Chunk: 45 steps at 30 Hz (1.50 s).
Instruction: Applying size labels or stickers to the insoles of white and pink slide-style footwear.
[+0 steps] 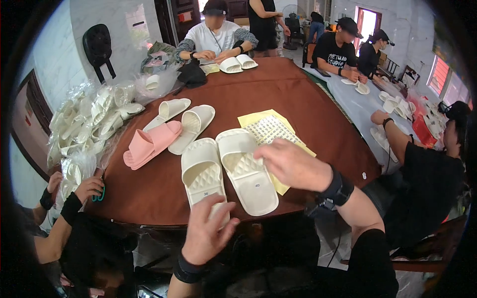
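Two cream slide slippers lie side by side before me, toes pointing away. At the heel of the left slipper (200, 166) is my left hand (206, 233), its fingers and thumb apart; whether it touches the sole I cannot tell. My right hand (295, 166) is over the right edge of the other slipper (248, 174), fingers curled together and thumb side down; anything pinched in them is hidden. Each insole has a small printed label near the heel. Partly beneath my right hand, a yellow-backed sheet of small stickers (272, 130) lies on the brown tablecloth (328, 124).
Pink slippers (152, 144) and a loose cream pair (193, 128) lie to the left. Plastic bags of cream slippers (89, 119) are heaped at the left edge. Beside them a neighbour's hand (89, 188) holds green-handled scissors (101, 192). Across the table, another person handles cream slippers (238, 63).
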Available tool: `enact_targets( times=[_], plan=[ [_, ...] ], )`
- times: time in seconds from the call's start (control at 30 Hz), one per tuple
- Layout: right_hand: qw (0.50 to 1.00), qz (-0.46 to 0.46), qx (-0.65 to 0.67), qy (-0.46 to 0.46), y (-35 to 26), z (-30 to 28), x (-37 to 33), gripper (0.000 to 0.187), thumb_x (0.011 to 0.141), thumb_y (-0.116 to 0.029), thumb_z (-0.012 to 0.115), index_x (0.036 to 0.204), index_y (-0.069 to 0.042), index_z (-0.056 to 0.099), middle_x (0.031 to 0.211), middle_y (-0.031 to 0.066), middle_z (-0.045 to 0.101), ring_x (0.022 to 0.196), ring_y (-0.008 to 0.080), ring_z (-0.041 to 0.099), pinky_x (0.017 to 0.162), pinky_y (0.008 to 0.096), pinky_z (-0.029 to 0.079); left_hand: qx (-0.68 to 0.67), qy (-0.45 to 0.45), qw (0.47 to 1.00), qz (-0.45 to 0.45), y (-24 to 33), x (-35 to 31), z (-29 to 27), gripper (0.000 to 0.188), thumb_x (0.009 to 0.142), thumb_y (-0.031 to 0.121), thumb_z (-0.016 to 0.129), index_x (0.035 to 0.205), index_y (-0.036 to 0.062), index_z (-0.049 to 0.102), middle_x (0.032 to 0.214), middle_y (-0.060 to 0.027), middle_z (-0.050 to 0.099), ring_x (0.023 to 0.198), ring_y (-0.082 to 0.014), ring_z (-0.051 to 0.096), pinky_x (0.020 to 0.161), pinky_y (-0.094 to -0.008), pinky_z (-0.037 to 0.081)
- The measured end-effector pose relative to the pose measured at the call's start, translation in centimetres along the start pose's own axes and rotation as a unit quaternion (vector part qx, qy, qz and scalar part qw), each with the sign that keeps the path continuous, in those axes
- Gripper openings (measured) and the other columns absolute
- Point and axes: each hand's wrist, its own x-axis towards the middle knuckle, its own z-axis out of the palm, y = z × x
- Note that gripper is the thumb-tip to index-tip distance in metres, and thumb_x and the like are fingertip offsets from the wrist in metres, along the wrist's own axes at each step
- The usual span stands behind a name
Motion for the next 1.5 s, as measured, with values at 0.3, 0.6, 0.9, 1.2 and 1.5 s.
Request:
enact_targets(
  times=[0.3, 0.6, 0.9, 1.2, 1.5],
  plan=[
    [0.992, 0.073, 0.067, -0.075, 5.5, 3.8, 5.1, 0.042, 0.089, -0.025, 0.062, 0.121, 0.001, 0.055, 0.11, 0.0188, 0.062, 0.106, 0.0358, 0.055, 0.092, 0.0424, 0.044, -0.175, 0.085, 0.908, -0.37, -4.9, -5.9, -0.5, 0.022, 0.096, 0.017, 0.059, 0.091, -0.004, 0.061, 0.074, -0.0065, 0.062, 0.069, -0.0112, 0.055, 0.063, -0.025, 0.044],
    [0.968, 0.092, 0.124, -0.198, 7.3, 5.1, 8.4, 0.073, 0.081, -0.044, 0.071, 0.134, 0.002, 0.048, 0.12, 0.0237, 0.06, 0.104, 0.0377, 0.059, 0.094, 0.0395, 0.046, -0.412, 0.018, 0.807, -0.423, -4.4, -6.2, 1.1, 0.031, 0.1, 0.026, 0.053, 0.101, -0.004, 0.061, 0.076, -0.0095, 0.067, 0.063, -0.0148, 0.064, 0.058, -0.0256, 0.051],
    [0.986, 0.091, 0.018, -0.137, 3.8, 1.8, 8.1, 0.081, 0.07, -0.047, 0.076, 0.132, -0.002, 0.05, 0.116, 0.0262, 0.059, 0.11, 0.0403, 0.055, 0.097, 0.0432, 0.042, -0.586, -0.012, 0.671, -0.454, -4.5, -5.3, 1.6, 0.022, 0.096, 0.018, 0.056, 0.1, -0.0028, 0.062, 0.076, -0.0118, 0.067, 0.061, -0.0197, 0.064, 0.055, -0.029, 0.051],
    [0.995, 0.083, -0.048, 0.012, 1.7, -3.6, 4.6, 0.081, 0.07, -0.047, 0.077, 0.134, -0.005, 0.049, 0.12, 0.0263, 0.054, 0.115, 0.041, 0.049, 0.1, 0.0428, 0.039, -0.601, 0.044, 0.692, -0.397, -3.1, -5.4, 2.1, 0.022, 0.093, 0.013, 0.056, 0.104, -0.0056, 0.06, 0.078, -0.0131, 0.067, 0.063, -0.0212, 0.065, 0.055, -0.0313, 0.053],
    [0.961, 0.211, 0.173, 0.054, 2.4, -2.5, 0.7, 0.092, 0.072, -0.044, 0.08, 0.137, 0.009, 0.042, 0.129, 0.0293, 0.051, 0.121, 0.0365, 0.051, 0.102, 0.0404, 0.041, -0.549, 0.032, 0.77, -0.324, -1.5, -5.2, 2.7, 0.027, 0.096, 0.017, 0.06, 0.112, -0.0047, 0.06, 0.095, -0.0123, 0.07, 0.075, -0.0173, 0.067, 0.066, -0.0284, 0.054]
  ],
)
